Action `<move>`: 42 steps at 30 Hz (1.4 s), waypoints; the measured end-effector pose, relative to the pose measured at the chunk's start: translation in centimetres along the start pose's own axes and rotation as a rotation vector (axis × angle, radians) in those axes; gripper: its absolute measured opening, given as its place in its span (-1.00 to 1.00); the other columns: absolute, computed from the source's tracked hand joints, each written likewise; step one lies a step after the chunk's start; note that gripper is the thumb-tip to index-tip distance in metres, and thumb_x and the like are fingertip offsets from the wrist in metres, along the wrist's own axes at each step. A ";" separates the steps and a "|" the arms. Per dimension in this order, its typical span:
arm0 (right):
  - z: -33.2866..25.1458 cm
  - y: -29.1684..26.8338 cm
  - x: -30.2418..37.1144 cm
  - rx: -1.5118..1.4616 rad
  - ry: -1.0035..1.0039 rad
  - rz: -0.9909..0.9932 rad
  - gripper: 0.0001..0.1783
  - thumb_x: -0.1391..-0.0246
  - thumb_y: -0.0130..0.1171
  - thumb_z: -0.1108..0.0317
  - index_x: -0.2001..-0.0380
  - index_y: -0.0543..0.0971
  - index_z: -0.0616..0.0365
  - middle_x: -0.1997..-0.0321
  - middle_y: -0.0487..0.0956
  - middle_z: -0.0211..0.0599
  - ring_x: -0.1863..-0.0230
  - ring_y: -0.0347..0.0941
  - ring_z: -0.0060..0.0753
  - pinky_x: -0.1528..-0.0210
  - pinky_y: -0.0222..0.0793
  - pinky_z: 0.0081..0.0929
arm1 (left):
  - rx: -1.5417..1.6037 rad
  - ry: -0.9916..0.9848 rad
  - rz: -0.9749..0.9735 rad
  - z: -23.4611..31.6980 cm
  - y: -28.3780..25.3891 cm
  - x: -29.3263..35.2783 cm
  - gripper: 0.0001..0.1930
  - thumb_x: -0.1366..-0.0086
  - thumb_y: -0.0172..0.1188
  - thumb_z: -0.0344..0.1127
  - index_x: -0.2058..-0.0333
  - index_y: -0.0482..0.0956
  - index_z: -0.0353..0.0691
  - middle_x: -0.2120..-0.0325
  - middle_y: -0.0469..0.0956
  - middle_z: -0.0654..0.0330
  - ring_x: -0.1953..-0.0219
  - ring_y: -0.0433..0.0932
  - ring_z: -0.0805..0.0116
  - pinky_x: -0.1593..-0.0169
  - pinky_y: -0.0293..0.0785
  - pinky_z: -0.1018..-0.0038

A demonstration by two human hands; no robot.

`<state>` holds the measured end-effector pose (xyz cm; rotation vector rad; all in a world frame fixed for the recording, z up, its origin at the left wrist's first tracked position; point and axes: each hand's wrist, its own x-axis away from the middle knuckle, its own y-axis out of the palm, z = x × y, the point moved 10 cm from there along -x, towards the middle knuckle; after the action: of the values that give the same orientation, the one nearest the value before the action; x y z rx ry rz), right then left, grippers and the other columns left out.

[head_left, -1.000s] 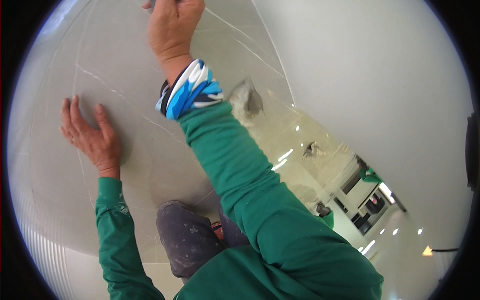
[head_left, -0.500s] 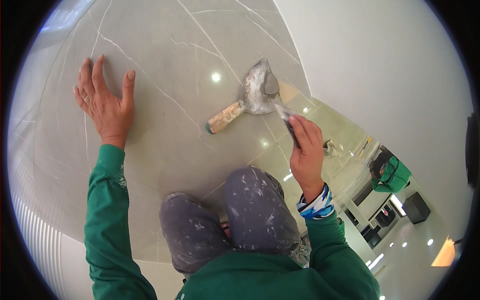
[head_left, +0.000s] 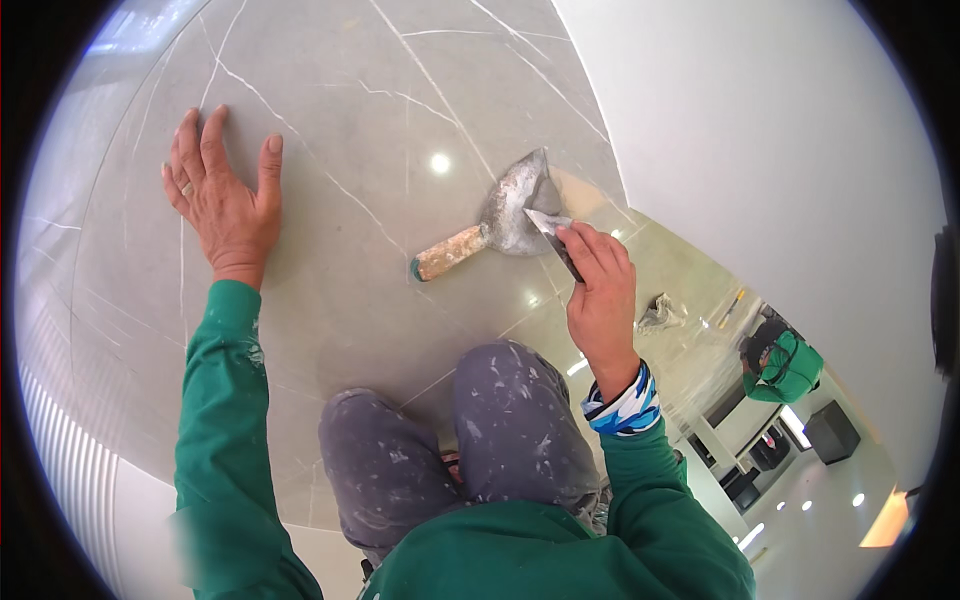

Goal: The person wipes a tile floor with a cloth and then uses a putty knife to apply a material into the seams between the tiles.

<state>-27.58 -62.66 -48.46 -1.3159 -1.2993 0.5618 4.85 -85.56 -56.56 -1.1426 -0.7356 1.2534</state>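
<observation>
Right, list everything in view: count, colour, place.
trowel: one, grey blade with pale wooden handle, lying on the tile ahead of the knees
small scraper: one, metal, blade tip against the trowel blade
marble tile: one large slab, grey with white veins, underneath
wall: one, white, right
other person: one, green top, far right
knees: two, grey paint-flecked trousers, bottom centre
left hand: flat on the tile, open
right hand: grip on the scraper
</observation>
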 end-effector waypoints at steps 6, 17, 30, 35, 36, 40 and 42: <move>-0.4 -0.2 0.1 -0.018 -0.016 0.023 -0.31 0.09 -0.02 0.69 -0.17 0.57 0.03 -0.24 0.53 -0.28 -0.23 0.37 -0.03 -0.17 0.27 -0.14 | 0.168 0.342 -0.114 3.6 -0.8 0.5 -0.14 -0.20 0.18 0.44 -0.33 0.35 0.03 -0.43 0.19 0.09 -0.50 0.08 0.06 -0.52 -0.27 -0.07; -1.1 1.5 2.3 -0.127 0.035 0.056 -0.27 0.12 0.00 0.71 -0.21 0.55 0.05 -0.26 0.51 -0.19 -0.24 0.36 0.05 -0.25 0.25 -0.09 | 0.210 0.612 -0.487 14.9 2.3 11.8 -0.34 -0.24 0.19 0.36 -0.21 0.50 0.17 -0.41 0.23 0.11 -0.49 0.11 0.11 -0.50 -0.20 -0.28; -0.7 -0.2 0.2 -0.217 0.000 -0.134 -0.49 -0.05 0.01 0.69 -0.08 0.61 0.21 -0.07 0.61 -0.04 -0.07 0.47 0.11 -0.23 0.36 -0.15 | 0.245 0.603 -0.433 15.1 2.1 11.4 -0.47 -0.28 0.29 0.12 -0.17 0.52 0.12 -0.35 0.32 0.10 -0.44 0.22 0.12 -0.49 -0.10 -0.27; -1.5 -4.2 -3.6 -0.638 0.219 -0.246 -0.57 -0.25 0.00 0.62 -0.15 0.60 0.20 -0.12 0.64 -0.05 -0.18 0.54 -0.14 -0.26 0.37 -0.30 | 0.449 0.511 -0.480 13.3 0.9 10.3 -0.42 -0.24 0.33 0.05 -0.21 0.50 0.07 -0.38 0.28 0.07 -0.46 0.20 0.09 -0.52 -0.20 -0.23; -2.5 -5.2 -5.7 -0.639 0.157 -0.213 -0.56 -0.27 -0.02 0.61 -0.17 0.59 0.19 -0.12 0.64 -0.05 -0.17 0.55 -0.19 -0.25 0.37 -0.32 | 0.553 0.426 -0.486 12.0 0.4 9.3 -0.41 -0.23 0.34 0.01 -0.22 0.49 0.08 -0.39 0.26 0.05 -0.46 0.19 0.06 -0.52 -0.22 -0.21; -10.3 -8.6 -17.5 -0.506 -0.256 -0.038 -0.54 -0.21 -0.02 0.64 -0.14 0.62 0.18 -0.09 0.67 -0.06 -0.10 0.60 -0.21 -0.19 0.43 -0.33 | 0.141 -0.042 0.227 -5.3 -2.4 0.1 -0.45 -0.37 0.26 -0.19 -0.28 0.41 -0.18 -0.36 0.32 -0.06 -0.46 0.17 -0.08 -0.48 -0.10 -0.06; -14.3 -9.7 -23.4 -0.392 -0.448 0.031 -0.54 -0.15 0.00 0.64 -0.07 0.65 0.16 -0.08 0.68 -0.07 -0.04 0.63 -0.14 -0.15 0.46 -0.35 | -0.045 -0.242 0.423 -14.1 -5.5 -4.9 -0.43 -0.47 0.12 0.01 -0.34 0.36 -0.10 -0.39 0.27 -0.03 -0.44 0.18 0.01 -0.50 -0.18 0.02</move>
<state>-24.55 -91.38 -44.71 -1.5879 -1.8273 0.6713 18.62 -93.38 -55.09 -1.2360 -0.7244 1.7610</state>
